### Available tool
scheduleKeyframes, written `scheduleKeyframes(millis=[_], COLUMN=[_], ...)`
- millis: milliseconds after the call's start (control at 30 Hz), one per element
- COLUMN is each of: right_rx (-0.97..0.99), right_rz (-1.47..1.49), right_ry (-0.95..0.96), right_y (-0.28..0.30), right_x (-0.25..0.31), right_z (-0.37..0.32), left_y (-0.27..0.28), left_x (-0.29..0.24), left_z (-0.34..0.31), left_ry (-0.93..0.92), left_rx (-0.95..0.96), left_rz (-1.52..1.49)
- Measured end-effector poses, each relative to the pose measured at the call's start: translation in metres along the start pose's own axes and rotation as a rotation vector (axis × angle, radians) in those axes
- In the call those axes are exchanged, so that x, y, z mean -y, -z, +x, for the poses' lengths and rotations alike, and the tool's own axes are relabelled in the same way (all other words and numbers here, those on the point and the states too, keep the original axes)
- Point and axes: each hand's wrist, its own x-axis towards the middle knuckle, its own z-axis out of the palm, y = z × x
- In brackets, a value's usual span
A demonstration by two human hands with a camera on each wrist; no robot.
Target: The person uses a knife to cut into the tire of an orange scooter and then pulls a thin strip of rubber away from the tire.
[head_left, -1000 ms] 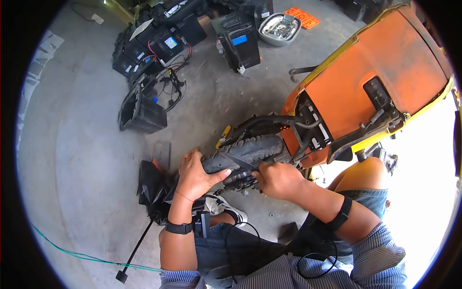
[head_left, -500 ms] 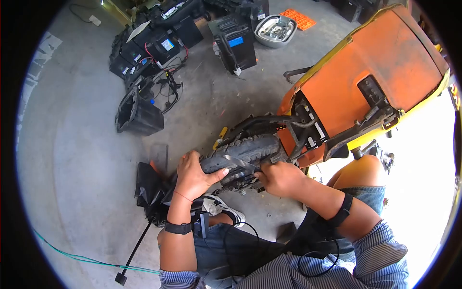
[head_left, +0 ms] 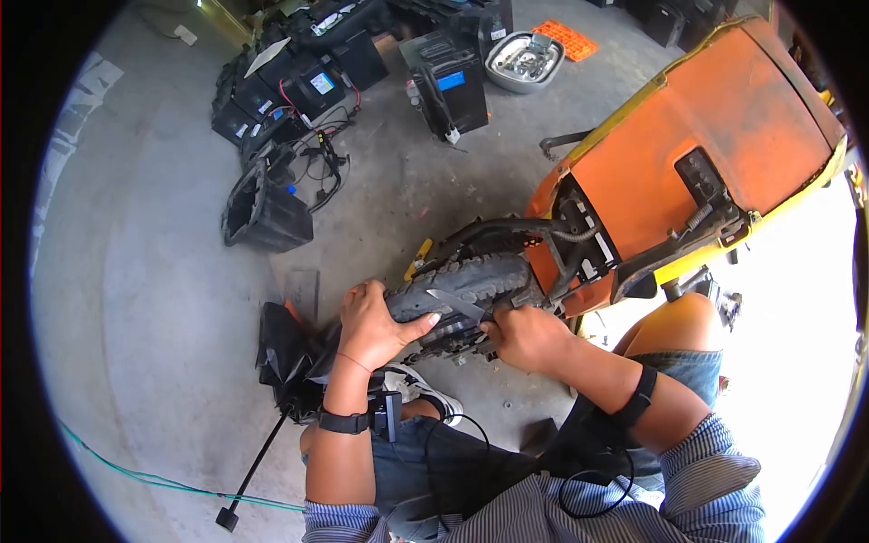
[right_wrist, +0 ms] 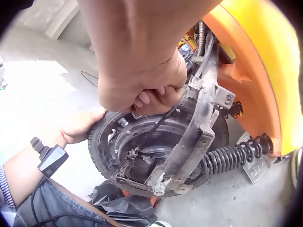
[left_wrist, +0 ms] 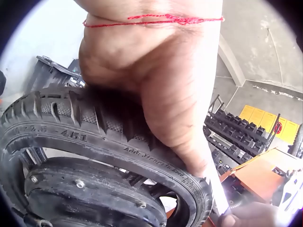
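The black tyre (head_left: 493, 274) of a wheel lies in front of the person, its tread marked by grooves. The left hand (head_left: 373, 324) grips its near-left end, thumb on one side and fingers curled over the other. A knife's blade (head_left: 457, 306) points left across the tyre; the right hand (head_left: 534, 338) holds its handle in curled fingers. In the left wrist view, the blade (left_wrist: 218, 193) stands beside the tyre's sidewall (left_wrist: 106, 149), close to the left thumb. In the right wrist view, the right hand (right_wrist: 156, 92) hides the knife.
An orange and yellow vehicle body (head_left: 674, 154) adjoins the wheel on the right. Black battery cases (head_left: 453, 86), an open bin (head_left: 267, 208) and a tray of small parts (head_left: 525, 61) stand beyond. A spring (right_wrist: 232, 158) sits beside the frame; black plastic (head_left: 281, 348) lies lower left.
The knife blade has shifted slightly right over the tyre, and its pointed tip shows more clearly. The left hand keeps its grip, its thumb a little further right. The head view has shifted slightly.
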Motion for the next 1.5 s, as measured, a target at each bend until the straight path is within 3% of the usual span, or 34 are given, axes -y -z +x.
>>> scheduleKeyframes(millis=[133,300,400,600,1367,1500], right_rx=[-0.073,-0.112,-0.034,-0.084,-0.058,-0.176], right_rz=[-0.010,-0.038,-0.086,-0.052,-0.104,-0.049], right_ry=[0.054,0.072,0.030,0.063,0.023,0.061], right_y=[0.013,0.006,0.008,0.009,0.003,-0.012], right_x=[0.026,0.013,0.004,0.024,0.017,0.018], right_z=[0.011,0.003,-0.006,0.010,0.001,0.001], left_y=[-0.003,-0.001,-0.003,-0.004,-0.004,-0.005], left_x=[0.001,0.003,0.003,0.003,0.004,0.004], left_z=[0.001,0.000,0.000,0.000,0.002,-0.002], left_ry=[-0.014,-0.006,-0.022,-0.025,-0.033,-0.037], left_rx=[-0.030,-0.017,-0.038,-0.038,-0.011,-0.030], left_rz=[0.035,-0.041,0.003,0.008,0.030,-0.021])
